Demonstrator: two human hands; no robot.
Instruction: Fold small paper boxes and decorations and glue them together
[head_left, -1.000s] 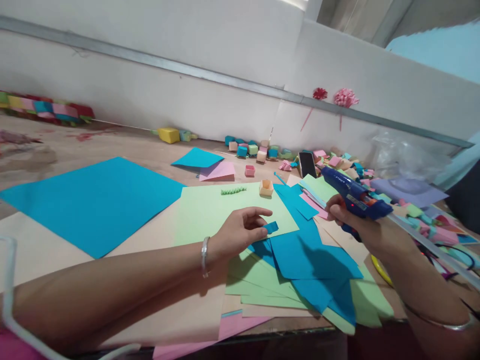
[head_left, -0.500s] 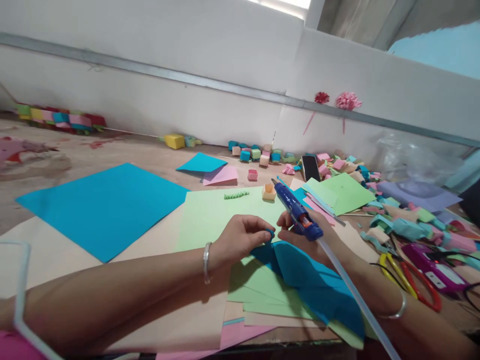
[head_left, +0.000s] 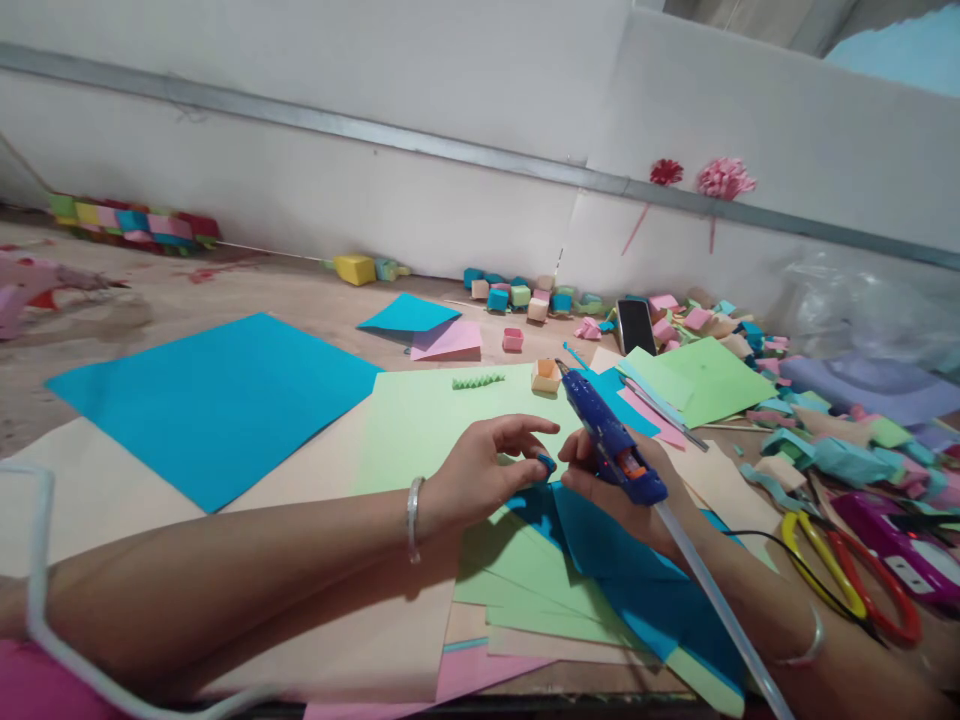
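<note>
My left hand (head_left: 487, 465) pinches a small rolled-looking blue paper piece (head_left: 547, 464) between thumb and a finger; the other fingers are slightly raised. In my right hand (head_left: 637, 490) is a dark blue glue gun (head_left: 611, 435), its nozzle pointing forward and away. A long clear glue stick (head_left: 716, 600) sticks out of its back end. My right fingertips are close to the blue piece; whether they touch it I cannot tell. Below both hands lie folded blue paper (head_left: 622, 545) and light green sheets (head_left: 517, 570). A cream paper box (head_left: 545, 377) and a green twisted paper strip (head_left: 478, 381) lie just beyond.
A large blue sheet (head_left: 225, 410) covers the left side. At right are scissors (head_left: 847, 580), a magenta power strip (head_left: 900, 550), a phone (head_left: 635, 326) and a heap of paper pieces (head_left: 825, 455). Small paper cubes (head_left: 517, 296) line the wall, with a yellow box (head_left: 354, 269).
My left fingers have spread a little above the blue piece. The glue gun and right hand have shifted slightly right and down in the view, which has itself moved.
</note>
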